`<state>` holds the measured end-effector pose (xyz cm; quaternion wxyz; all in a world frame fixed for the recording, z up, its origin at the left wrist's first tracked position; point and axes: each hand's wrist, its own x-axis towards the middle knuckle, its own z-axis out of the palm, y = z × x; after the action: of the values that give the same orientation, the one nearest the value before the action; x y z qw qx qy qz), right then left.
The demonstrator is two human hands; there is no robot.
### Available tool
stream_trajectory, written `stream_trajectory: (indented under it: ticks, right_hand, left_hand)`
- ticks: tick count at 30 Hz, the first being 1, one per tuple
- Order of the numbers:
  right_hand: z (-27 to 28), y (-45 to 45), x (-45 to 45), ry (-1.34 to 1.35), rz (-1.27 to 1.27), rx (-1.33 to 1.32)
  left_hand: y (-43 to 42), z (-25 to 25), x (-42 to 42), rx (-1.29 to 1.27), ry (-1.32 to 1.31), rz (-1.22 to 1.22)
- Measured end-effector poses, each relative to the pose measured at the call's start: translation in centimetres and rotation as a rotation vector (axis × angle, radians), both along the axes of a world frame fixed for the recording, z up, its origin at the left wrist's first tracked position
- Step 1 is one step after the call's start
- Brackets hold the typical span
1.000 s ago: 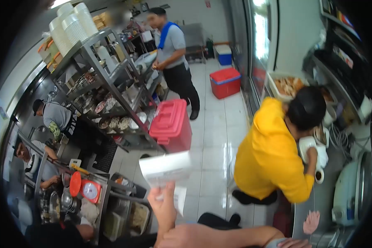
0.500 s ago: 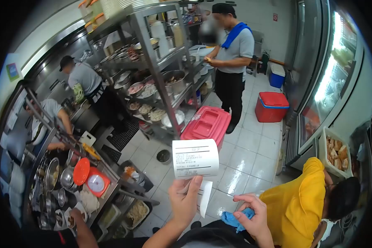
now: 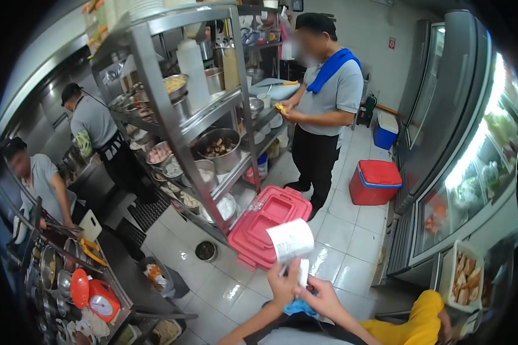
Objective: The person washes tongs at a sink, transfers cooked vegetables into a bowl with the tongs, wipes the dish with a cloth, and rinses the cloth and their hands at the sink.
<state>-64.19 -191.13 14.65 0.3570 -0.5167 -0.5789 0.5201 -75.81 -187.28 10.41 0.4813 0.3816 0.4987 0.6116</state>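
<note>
My left hand (image 3: 283,286) pinches a curled printed paper receipt (image 3: 292,240) in front of my body. Its printed face bends over toward me, and the text is too small to read. Close against the left hand is my right hand (image 3: 323,299), its fingers bent by the receipt's lower end. A crumpled blue cloth (image 3: 299,308) shows beneath the right fingers, partly hidden by both hands. Whether the right fingertips also grip the paper is unclear.
A pink lidded bin (image 3: 270,221) stands ahead beside a metal shelf rack (image 3: 181,138) of pots. A co-worker (image 3: 328,92) stands beyond it. A red cooler (image 3: 375,183) and glass-door fridge (image 3: 466,172) are right. A person in yellow (image 3: 411,325) is close at lower right.
My right hand has moved left to meet my left hand at the receipt. The receipt is lower, more tilted and curled. The view has shifted, and the person in yellow sits lower in frame.
</note>
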Motion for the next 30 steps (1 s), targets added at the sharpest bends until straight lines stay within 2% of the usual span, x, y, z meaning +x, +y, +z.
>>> stream_trajectory:
  ticks: [3,5,6,7,8,10,11,12,13,16,19,21,22,23,26,30]
  right_hand:
    - [-0.2,4.4,4.5,0.059,-0.163,-0.108]
    - [-0.8,8.1,9.1,0.084,-0.240,-0.142]
    - [-0.9,10.8,11.2,0.237,-0.308,-0.118]
    - [-1.5,13.0,12.5,0.397,-0.375,-0.103]
    - [-2.4,14.9,14.2,0.575,-0.447,-0.118]
    - [-3.8,19.3,19.8,0.430,-0.531,-0.113]
    - [-3.1,20.8,22.8,0.623,-0.489,-0.250]
    - [0.3,23.1,24.4,0.841,-0.635,-0.396]
    - [-0.3,25.5,27.6,0.828,-0.485,-0.354]
    - [0.9,32.3,33.7,0.769,-0.454,-0.322]
    - [4.0,39.6,37.9,0.632,-0.378,-0.207]
    - [4.1,44.3,40.2,0.479,-0.365,-0.076]
    - [3.7,46.7,41.1,0.517,-0.387,-0.082]
    - [3.5,48.9,42.1,0.555,-0.418,-0.095]
    - [2.2,54.3,45.7,0.695,-0.531,-0.085]
    - [2.7,60.7,50.4,0.721,-0.604,-0.058]
  left_hand:
    - [8.0,4.7,4.1,0.256,-0.028,-0.032]
    - [12.5,4.9,7.0,0.260,0.026,-0.146]
    - [15.8,5.0,9.4,0.292,0.035,-0.194]
    - [18.6,5.3,11.8,0.259,-0.084,-0.186]
    - [21.8,4.9,13.9,0.225,-0.094,-0.165]
    - [25.8,2.7,17.7,0.070,-0.073,-0.144]
    - [25.9,1.6,19.6,0.028,-0.106,-0.176]
    - [28.2,1.4,22.2,0.036,-0.167,-0.187]
    - [31.1,2.2,24.6,0.076,-0.236,-0.194]
    - [36.1,6.8,28.3,-0.008,0.057,-0.309]
    - [42.8,7.5,33.1,0.085,-0.034,-0.305]
    - [47.1,6.5,36.1,0.033,-0.130,-0.391]
    - [49.1,5.6,37.1,-0.008,-0.163,-0.449]
    - [51.4,3.1,38.0,0.120,-0.090,-0.552]
    - [58.1,3.0,42.0,0.155,0.109,-0.749]
    - [67.1,4.3,47.6,0.171,0.000,-0.913]
